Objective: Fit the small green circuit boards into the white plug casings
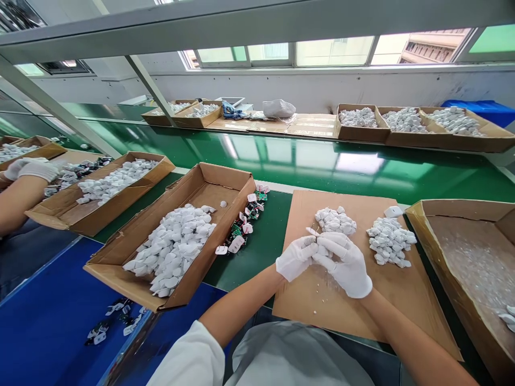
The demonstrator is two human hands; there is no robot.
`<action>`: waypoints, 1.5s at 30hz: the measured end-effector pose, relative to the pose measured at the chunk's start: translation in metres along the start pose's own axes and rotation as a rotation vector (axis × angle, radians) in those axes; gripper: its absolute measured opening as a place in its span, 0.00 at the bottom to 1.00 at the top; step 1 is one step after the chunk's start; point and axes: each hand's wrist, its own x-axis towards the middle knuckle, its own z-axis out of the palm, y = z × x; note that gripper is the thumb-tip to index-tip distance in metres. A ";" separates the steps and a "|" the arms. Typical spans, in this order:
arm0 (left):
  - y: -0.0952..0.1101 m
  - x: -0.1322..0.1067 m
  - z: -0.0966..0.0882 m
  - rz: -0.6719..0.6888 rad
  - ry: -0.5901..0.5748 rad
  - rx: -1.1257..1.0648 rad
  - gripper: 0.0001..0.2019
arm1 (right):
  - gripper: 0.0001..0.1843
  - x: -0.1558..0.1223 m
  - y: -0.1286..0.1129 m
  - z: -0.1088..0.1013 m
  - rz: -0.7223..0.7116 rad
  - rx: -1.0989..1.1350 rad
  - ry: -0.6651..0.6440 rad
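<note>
1. The left grip [296, 258] is wearing a thin white glove [295, 256], smooth and close-fitting, with faint creases across the back.
2. The right grip [344, 265] is wearing a matching white glove [348, 273], its cuff ending at the wrist.
3. A loose white sleeve [189, 355] is covering the left upper arm, its soft cloth bunching slightly.
4. A pale grey smock [293, 356] is covering the chest, its thin fabric falling in soft folds.
</note>
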 end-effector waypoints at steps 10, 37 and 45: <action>-0.007 -0.002 -0.004 -0.077 -0.096 -0.084 0.24 | 0.10 -0.005 -0.006 -0.001 0.319 0.190 -0.049; -0.004 -0.004 -0.001 -0.008 -0.029 0.171 0.30 | 0.14 -0.001 -0.005 -0.002 0.181 0.080 -0.097; -0.005 0.000 -0.002 -0.020 0.181 0.099 0.28 | 0.17 -0.007 0.000 0.001 0.368 0.080 -0.158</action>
